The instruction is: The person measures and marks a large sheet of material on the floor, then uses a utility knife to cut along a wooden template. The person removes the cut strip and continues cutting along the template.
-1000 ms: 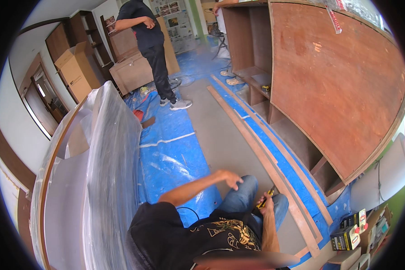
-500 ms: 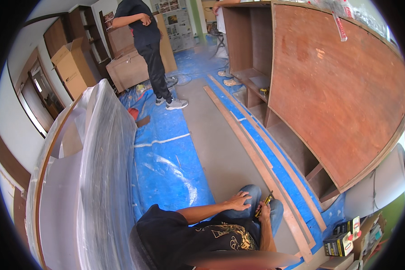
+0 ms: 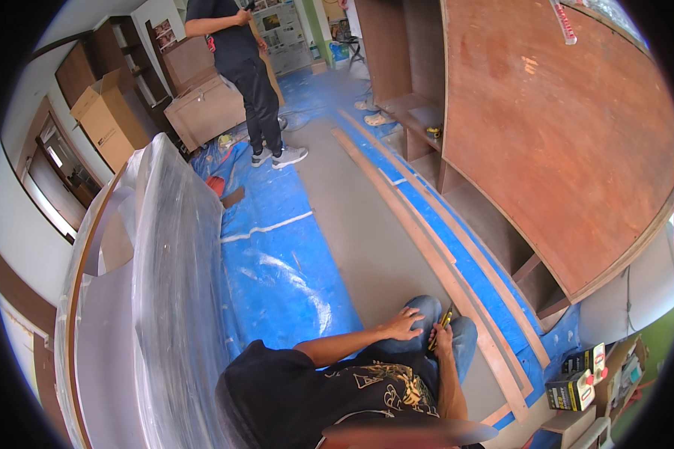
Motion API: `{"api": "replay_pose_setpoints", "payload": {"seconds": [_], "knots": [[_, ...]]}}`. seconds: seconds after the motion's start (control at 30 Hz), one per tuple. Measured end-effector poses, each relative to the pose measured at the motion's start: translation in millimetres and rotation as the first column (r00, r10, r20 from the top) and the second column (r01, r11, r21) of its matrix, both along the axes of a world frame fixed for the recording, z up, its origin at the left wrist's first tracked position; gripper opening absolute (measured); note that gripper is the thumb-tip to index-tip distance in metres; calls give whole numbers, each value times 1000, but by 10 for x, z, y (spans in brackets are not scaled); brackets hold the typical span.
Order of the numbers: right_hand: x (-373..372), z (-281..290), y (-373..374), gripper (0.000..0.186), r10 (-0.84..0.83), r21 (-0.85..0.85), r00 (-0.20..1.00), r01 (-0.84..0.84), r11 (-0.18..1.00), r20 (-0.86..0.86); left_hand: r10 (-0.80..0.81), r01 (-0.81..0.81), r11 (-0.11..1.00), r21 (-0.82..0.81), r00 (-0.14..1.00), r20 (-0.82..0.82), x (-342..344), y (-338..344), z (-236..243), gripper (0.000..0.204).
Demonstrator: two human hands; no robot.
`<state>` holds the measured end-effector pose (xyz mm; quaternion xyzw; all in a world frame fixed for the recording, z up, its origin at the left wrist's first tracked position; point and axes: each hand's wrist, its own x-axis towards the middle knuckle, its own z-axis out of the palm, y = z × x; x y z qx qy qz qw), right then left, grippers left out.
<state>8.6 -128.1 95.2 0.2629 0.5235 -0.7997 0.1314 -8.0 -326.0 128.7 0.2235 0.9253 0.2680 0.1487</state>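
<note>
My left hand (image 3: 403, 325) lies on my left knee, its fingers stretched out over the blue jeans (image 3: 425, 308), and it holds nothing. My right hand (image 3: 442, 341), beside my right knee, is wrapped round a slim yellow-and-black hand tool (image 3: 442, 322). The tool's narrow dark tip points up and away from me; its exact kind is hard to make out. Just to the right of my knees runs a long, thin wooden strip (image 3: 419, 236), lying on the floor.
At left stands a plastic-wrapped furniture panel (image 3: 176, 277); at right, a large brown cabinet (image 3: 554, 142). A blue tarp (image 3: 269, 262) covers part of the floor. Another person (image 3: 240, 75) stands ahead. Black-and-white containers (image 3: 573, 389) sit at lower right, near a cardboard box (image 3: 621, 374).
My view has shifted slightly. Both my hands keep their places, the right still gripping the tool. The standing person has raised one hand with something dark in it and lowered the other arm.
</note>
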Motion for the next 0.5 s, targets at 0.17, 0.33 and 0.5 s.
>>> {"api": "replay_pose_setpoints", "payload": {"seconds": [0.17,0.33,0.5], "knots": [[-33,-9,-24,21,17,17,1000,-17,1000,-14,-51,51,999,-1,998,-25,-53,9,14,62],[-45,41,-57,23,13,37,1000,-13,999,-8,-54,54,998,31,999,-5,-117,-22,-137,64],[-62,73,-113,25,11,33,1000,-12,999,9,-41,43,997,64,998,-46,-146,-98,-195,64]]}}
